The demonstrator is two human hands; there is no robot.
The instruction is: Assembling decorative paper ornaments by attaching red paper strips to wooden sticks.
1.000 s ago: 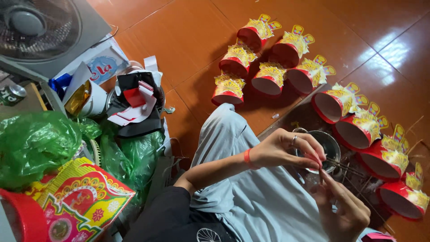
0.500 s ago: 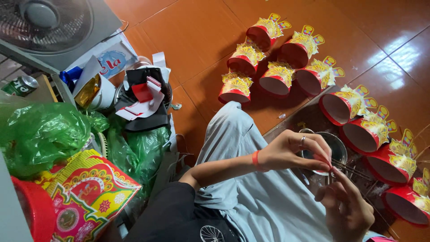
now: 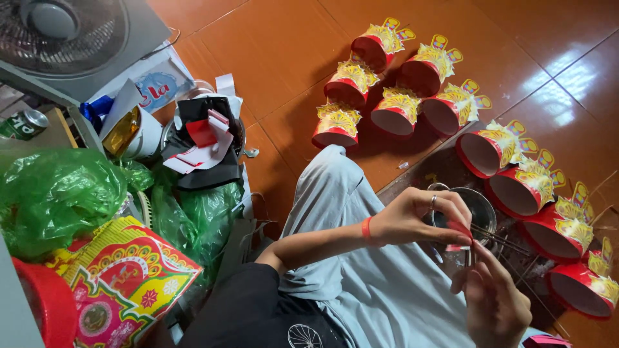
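My left hand (image 3: 419, 218), with a ring and a red wristband, pinches a small red paper piece (image 3: 459, 231) at the fingertips. My right hand (image 3: 493, 301) comes up from below and meets the same piece with its fingers. Both hands work above my lap in grey trousers (image 3: 361, 283). Just behind them a small metal bowl (image 3: 482, 207) sits on the floor with thin sticks (image 3: 500, 240) lying across it.
Several red paper lanterns with yellow crown tops (image 3: 400, 109) lie in a curved row on the orange tiled floor. At left are green plastic bags (image 3: 58, 193), a patterned red and yellow paper sheet (image 3: 122, 277), a fan (image 3: 61, 29) and a bin of paper scraps (image 3: 203, 138).
The view has shifted slightly, so everything sits a little higher and to the right. My hands stay together on the red piece, fingers adjusting it.
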